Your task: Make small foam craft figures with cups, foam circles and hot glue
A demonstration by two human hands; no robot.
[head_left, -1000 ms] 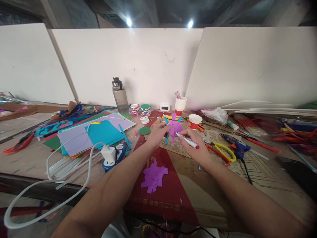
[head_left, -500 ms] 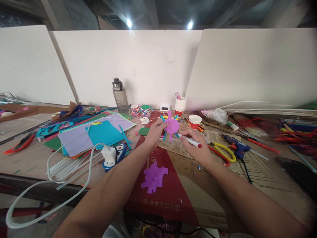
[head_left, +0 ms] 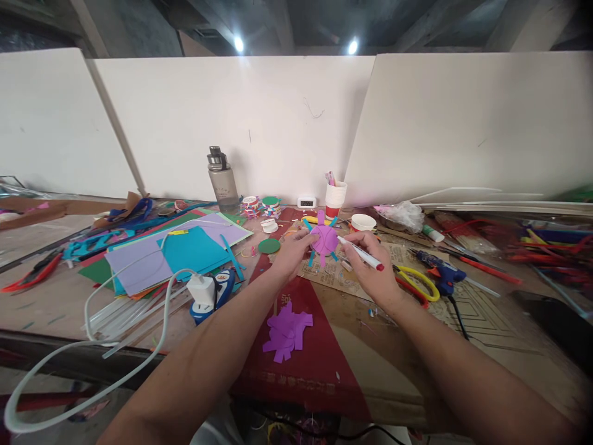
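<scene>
A round purple paper craft with blue and purple strips sticking out of its edge is held upright above the table by my left hand, fingers pinched on its left side. My right hand grips a white marker with a red end; its tip touches the right edge of the purple disc. Under both hands lies a sheet of newspaper on a dark red cloth.
Purple paper scraps lie near me on the cloth. Coloured paper sheets, a white charger and cable sit left. A bottle, paper cups, yellow scissors and a blue glue gun surround the hands.
The marker tip moved from the lower edge of the disc up to its right edge. The craft was turned slightly and both hands rose a little.
</scene>
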